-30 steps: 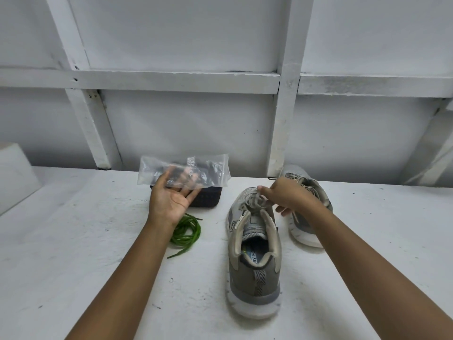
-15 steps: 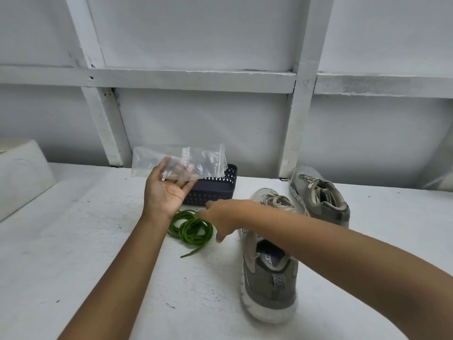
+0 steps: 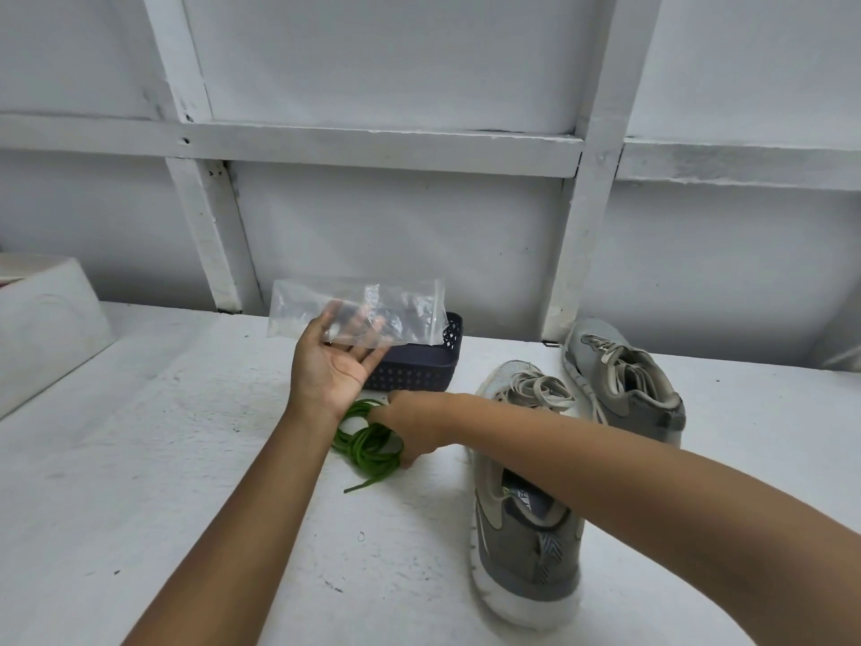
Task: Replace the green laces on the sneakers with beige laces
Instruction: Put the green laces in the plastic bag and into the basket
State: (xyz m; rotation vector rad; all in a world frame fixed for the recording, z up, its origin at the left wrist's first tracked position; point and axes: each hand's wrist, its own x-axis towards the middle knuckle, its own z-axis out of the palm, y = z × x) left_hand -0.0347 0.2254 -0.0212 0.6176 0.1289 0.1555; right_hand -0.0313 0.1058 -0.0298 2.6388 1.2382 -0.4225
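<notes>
— where does everything sit from the hands?
— the white table (image 3: 186, 459) runs under both. the near sneaker (image 3: 526, 543) lies just right of the right hand (image 3: 410, 426), under that forearm, heel toward the person. the far sneaker (image 3: 624, 380) is farther right and beyond. both look threaded with beige laces (image 3: 540, 389), so i'd say the swap itself is done.
— and the basket?
— the dark basket (image 3: 419, 370) stands just beyond the left hand (image 3: 333, 370), partly behind the clear bag (image 3: 321, 305).
— how is the bag held?
— the left hand holds it up off the table, palm toward the person, fingers showing through the plastic. its long side runs left to right. which edge is the mouth, i can't tell.
— the green laces?
— the green laces (image 3: 365, 447) lie coiled on the table right under the right hand, just nearer than the left wrist. that hand is clamped on the coil, thumb on the near side, fingers hidden beyond. one loose end trails toward the person.
— so what next?
— my guess: the coil goes up and a little left, into the bag. the right hand is the nearer one, and the bag hangs close above it.
</notes>
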